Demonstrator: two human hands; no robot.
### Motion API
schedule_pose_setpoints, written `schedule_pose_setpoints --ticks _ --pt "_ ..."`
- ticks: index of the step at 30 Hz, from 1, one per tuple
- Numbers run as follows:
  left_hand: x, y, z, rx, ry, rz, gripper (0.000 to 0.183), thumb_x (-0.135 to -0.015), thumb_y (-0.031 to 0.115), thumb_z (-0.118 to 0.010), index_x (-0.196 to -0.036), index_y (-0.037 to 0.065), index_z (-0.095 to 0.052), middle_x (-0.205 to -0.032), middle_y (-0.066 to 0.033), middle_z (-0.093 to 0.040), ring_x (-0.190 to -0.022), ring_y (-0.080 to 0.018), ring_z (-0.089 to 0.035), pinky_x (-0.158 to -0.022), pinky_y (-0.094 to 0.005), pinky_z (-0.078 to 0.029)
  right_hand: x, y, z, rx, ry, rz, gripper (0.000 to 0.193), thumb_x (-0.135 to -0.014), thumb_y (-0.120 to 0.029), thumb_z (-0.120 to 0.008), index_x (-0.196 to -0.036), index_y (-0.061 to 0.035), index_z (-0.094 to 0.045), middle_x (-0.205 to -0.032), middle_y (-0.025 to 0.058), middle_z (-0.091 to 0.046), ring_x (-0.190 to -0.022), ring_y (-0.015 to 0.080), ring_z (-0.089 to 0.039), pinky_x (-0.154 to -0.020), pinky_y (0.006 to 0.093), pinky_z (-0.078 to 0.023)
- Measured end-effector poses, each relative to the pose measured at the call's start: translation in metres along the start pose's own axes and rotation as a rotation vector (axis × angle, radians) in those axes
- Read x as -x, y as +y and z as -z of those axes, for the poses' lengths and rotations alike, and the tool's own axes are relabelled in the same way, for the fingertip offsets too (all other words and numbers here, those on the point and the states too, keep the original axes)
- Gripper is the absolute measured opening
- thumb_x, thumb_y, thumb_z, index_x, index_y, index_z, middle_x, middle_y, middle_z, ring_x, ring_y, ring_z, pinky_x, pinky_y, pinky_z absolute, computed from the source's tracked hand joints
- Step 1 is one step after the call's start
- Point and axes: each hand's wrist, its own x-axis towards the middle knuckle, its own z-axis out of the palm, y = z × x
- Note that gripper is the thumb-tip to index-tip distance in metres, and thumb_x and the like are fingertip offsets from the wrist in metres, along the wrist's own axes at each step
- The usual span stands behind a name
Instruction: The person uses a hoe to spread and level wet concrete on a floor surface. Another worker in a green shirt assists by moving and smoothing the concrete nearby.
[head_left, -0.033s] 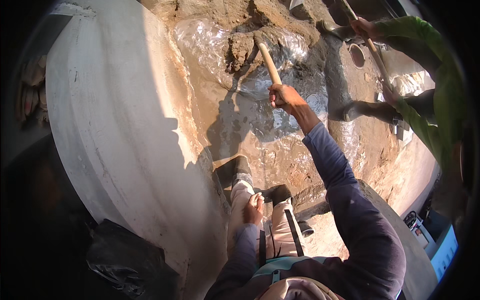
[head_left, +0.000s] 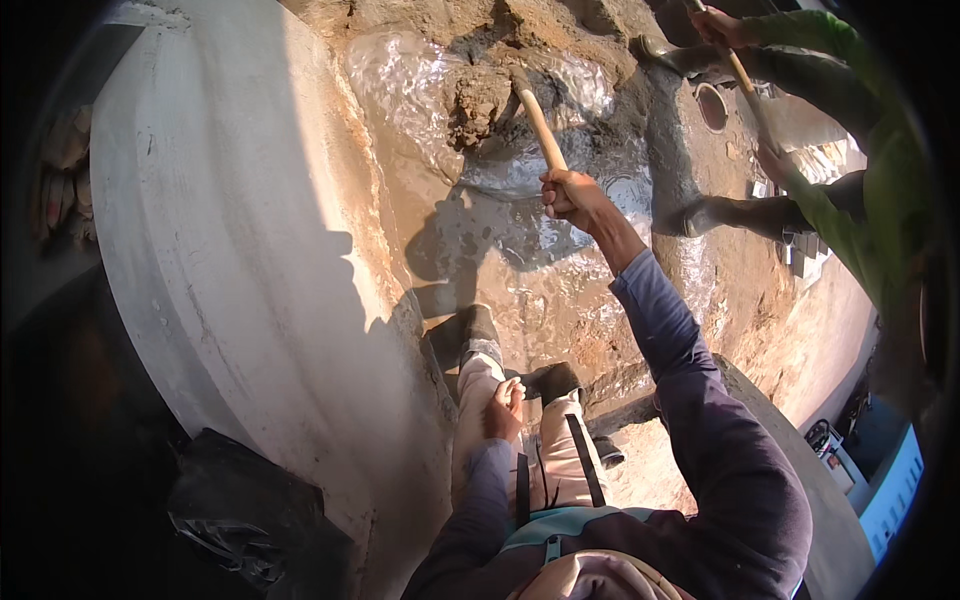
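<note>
My right hand (head_left: 575,198), arm stretched forward, is closed round the end of a pale wooden handle (head_left: 541,128). The handle's far end meets a clump of brown mud (head_left: 478,108), and the tool's head is hidden there. Around it lies a shiny, wet grey-brown mix (head_left: 400,80) with water on its surface. My left hand (head_left: 506,408) rests on my left trouser leg near the knee, its fingers curled in with nothing seen in them.
A broad concrete slab (head_left: 220,230) curves along the left, with black plastic sheeting (head_left: 250,510) below it. At right a co-worker in green (head_left: 885,190) and dark boots holds another long handle (head_left: 740,75). A round pipe opening (head_left: 712,108) lies near them; a blue crate (head_left: 893,495) stands lower right.
The co-worker's hands and long handle have shifted slightly upward in the picture. My right hand keeps its grip on the wooden handle, and my left hand stays on the leg.
</note>
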Motion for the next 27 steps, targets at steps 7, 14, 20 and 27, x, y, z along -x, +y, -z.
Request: schedule_pose_setpoints --ticks 7,14,20,27 --pt "-0.061 0.059 -0.062 0.322 -0.263 0.361 0.055 -0.103 0.053 -0.052 -0.133 0.007 -0.06 -0.12 -0.0104 -0.072 -0.107 -0.0211 -0.069 -0.086 -0.0327 -0.051 0.161 0.102 0.085 0.675 0.042 -0.147 0.022 -0.093 -0.019 -0.065 -0.097 0.0023 -0.063 -0.074 0.0144 -0.066 -0.065 0.0231 -0.067 -0.053 0.0406 -0.051" --pt "-0.091 0.001 -0.16 0.878 -0.029 0.771 0.044 -0.089 0.049 -0.076 -0.106 0.016 -0.053 -0.077 -0.0023 -0.053 -0.063 -0.0191 -0.057 -0.066 -0.0414 -0.053 0.279 0.266 0.148 1.661 0.226 0.235 0.037 -0.084 -0.025 -0.066 -0.115 -0.0071 -0.054 -0.078 0.0216 -0.07 -0.071 0.0421 -0.07 -0.064 0.0528 -0.056" --pt "-0.017 -0.053 -0.185 0.929 -0.041 0.878 0.031 -0.091 0.04 -0.075 -0.084 0.024 -0.05 -0.061 0.0085 -0.042 -0.048 -0.0112 -0.039 -0.053 -0.032 -0.037 0.329 0.326 0.176 1.516 0.289 0.037 0.03 -0.085 -0.026 -0.067 -0.106 -0.0087 -0.054 -0.081 0.0234 -0.07 -0.077 0.0449 -0.07 -0.068 0.0557 -0.054" --pt "-0.037 -0.002 -0.158 0.892 -0.123 0.816 0.026 -0.092 0.037 -0.076 -0.088 0.02 -0.056 -0.058 0.0078 -0.041 -0.047 -0.0108 -0.042 -0.048 -0.0317 -0.039 0.32 0.32 0.16 1.378 0.212 0.007 0.04 -0.088 -0.031 -0.07 -0.114 -0.0071 -0.051 -0.088 0.0241 -0.07 -0.081 0.0469 -0.069 -0.073 0.0546 -0.055"
